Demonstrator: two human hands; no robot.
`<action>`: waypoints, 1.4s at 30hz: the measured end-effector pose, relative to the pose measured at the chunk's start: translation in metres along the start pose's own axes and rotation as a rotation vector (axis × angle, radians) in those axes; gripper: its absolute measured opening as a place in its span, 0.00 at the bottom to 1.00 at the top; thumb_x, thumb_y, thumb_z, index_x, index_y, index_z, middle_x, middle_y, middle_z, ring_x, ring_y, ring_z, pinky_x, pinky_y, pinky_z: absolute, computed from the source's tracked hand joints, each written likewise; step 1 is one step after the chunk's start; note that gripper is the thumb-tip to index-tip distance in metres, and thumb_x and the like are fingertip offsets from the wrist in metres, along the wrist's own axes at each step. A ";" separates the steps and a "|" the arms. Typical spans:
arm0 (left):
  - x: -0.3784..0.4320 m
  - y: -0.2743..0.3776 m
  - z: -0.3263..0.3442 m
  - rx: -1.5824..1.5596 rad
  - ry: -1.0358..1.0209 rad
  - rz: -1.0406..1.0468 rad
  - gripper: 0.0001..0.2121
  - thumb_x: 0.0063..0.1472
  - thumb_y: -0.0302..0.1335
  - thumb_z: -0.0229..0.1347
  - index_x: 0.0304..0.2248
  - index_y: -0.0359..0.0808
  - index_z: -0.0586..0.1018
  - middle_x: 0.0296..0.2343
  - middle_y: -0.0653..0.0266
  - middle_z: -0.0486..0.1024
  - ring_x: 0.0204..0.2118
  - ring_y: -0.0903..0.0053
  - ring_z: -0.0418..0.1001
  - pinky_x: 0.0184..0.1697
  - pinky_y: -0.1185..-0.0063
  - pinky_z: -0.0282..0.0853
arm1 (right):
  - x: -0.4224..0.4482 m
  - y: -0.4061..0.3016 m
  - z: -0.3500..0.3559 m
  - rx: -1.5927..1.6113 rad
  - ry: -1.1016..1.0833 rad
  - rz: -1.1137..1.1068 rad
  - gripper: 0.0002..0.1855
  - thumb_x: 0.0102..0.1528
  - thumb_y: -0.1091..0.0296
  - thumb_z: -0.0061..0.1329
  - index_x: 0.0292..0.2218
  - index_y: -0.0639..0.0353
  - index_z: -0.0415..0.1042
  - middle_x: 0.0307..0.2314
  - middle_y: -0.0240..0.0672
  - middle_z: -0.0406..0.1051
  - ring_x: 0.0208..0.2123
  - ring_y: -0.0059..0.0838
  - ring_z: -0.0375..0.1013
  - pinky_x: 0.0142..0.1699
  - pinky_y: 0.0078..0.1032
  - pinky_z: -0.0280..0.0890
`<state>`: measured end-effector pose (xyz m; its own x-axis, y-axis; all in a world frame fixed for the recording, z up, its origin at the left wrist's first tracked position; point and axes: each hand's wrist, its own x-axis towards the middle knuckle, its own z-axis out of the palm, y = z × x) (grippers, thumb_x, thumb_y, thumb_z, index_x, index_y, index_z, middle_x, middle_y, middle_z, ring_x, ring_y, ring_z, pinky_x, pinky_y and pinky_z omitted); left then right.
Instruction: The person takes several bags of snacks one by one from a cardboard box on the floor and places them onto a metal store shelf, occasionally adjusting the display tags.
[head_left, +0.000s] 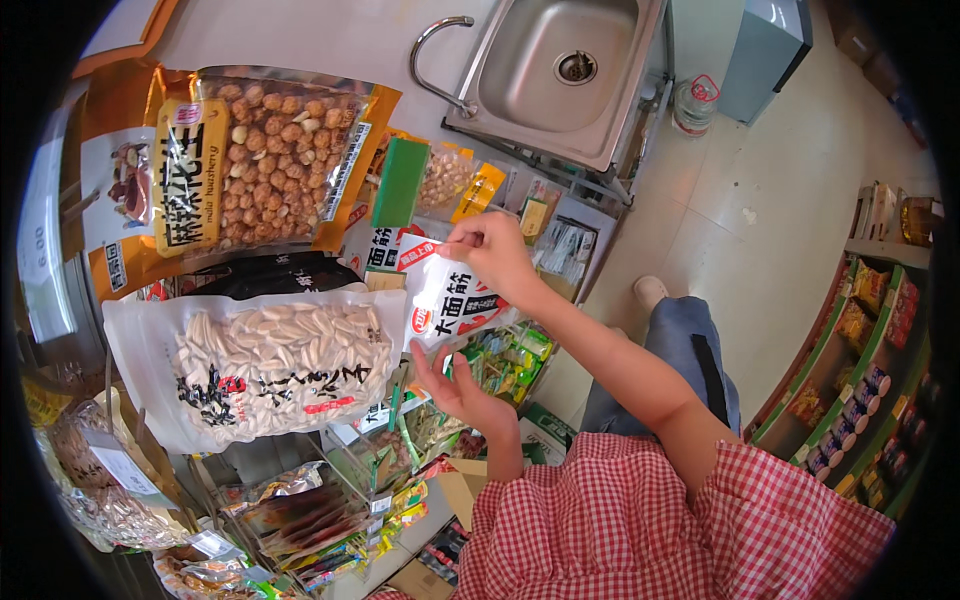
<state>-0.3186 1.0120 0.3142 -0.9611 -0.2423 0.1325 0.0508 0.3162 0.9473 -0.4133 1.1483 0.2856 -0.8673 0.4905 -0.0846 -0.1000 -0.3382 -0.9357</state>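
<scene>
A white snack packet (442, 300) with red and black print is pinched at its upper edge by the thumb and fingers of my right hand (491, 251). My left hand (469, 397) is just below it, palm up and fingers apart, fingertips at the packet's lower edge; whether they touch it I cannot tell. Left of the packet hangs a clear-fronted bag of pale seeds (277, 360). Above that bag is a large orange-edged bag of coated peanuts (277, 157). Behind my right hand are a green card (401, 182) and a smaller nut bag (446, 180).
Hanging racks hold more snack packs (292, 510) at the lower left. A stainless steel sink (517, 82) with a curved tap (420, 56) stands at the top. A large water bottle (694, 109) is on the tiled floor (720, 225). Stocked shelves (855, 375) line the right side.
</scene>
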 end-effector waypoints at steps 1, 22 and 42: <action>0.001 -0.001 0.001 0.012 0.005 0.001 0.27 0.56 0.17 0.46 0.56 0.33 0.57 0.53 0.61 0.58 0.46 0.76 0.62 0.47 0.78 0.60 | 0.003 -0.003 0.001 -0.019 -0.008 0.038 0.06 0.40 0.72 0.58 0.22 0.63 0.75 0.11 0.35 0.67 0.14 0.19 0.64 0.22 0.21 0.58; -0.012 0.010 0.021 0.156 0.012 0.155 0.32 0.56 0.22 0.49 0.59 0.38 0.50 0.58 0.56 0.47 0.58 0.62 0.51 0.56 0.64 0.52 | 0.014 -0.015 0.004 0.268 -0.161 -0.016 0.07 0.43 0.72 0.58 0.22 0.65 0.74 0.12 0.27 0.64 0.16 0.13 0.56 0.22 0.17 0.51; 0.050 0.008 0.039 0.965 -0.145 0.532 0.33 0.63 0.42 0.42 0.57 0.24 0.48 0.57 0.40 0.44 0.61 0.50 0.38 0.61 0.60 0.30 | 0.027 0.012 0.029 0.375 -0.184 -0.004 0.05 0.43 0.72 0.58 0.23 0.63 0.76 0.12 0.26 0.66 0.14 0.11 0.56 0.19 0.17 0.50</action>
<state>-0.3769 1.0385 0.3174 -0.9052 0.2260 0.3598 0.2941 0.9444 0.1469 -0.4524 1.1342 0.2822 -0.9357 0.3527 0.0133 -0.2449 -0.6218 -0.7439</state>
